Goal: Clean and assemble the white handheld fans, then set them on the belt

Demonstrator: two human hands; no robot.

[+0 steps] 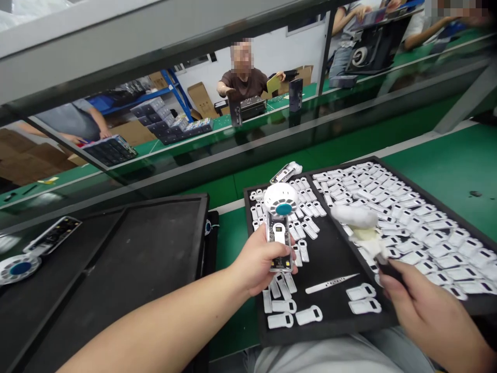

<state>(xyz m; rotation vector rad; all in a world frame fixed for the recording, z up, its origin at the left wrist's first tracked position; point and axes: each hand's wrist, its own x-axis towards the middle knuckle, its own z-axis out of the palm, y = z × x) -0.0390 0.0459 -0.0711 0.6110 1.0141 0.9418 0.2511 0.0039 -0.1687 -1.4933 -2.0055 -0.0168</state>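
My left hand [252, 264] is wrapped round the clear lower body of a handheld fan-like device [281, 202]. Its round white head has a blue centre, and a circuit board shows through the body. In my right hand [427, 305] is the dark handle of a brush [359, 220] with a white, fluffy-looking head, blurred by motion. The brush is to the right of the device, apart from it. Beneath both hands lies a black tray [298, 334] with many white slotted parts [308, 314]. Silver pointed tweezers [330, 284] lie on it.
Another black tray [163, 259] is at the left, bearing a similar device [19, 268]. One more device [286, 172] rests behind the parts tray. The bench [446, 160] is green. Beyond a metal frame [155, 46], a person [246, 85] and others work among dark boxes [295, 95].
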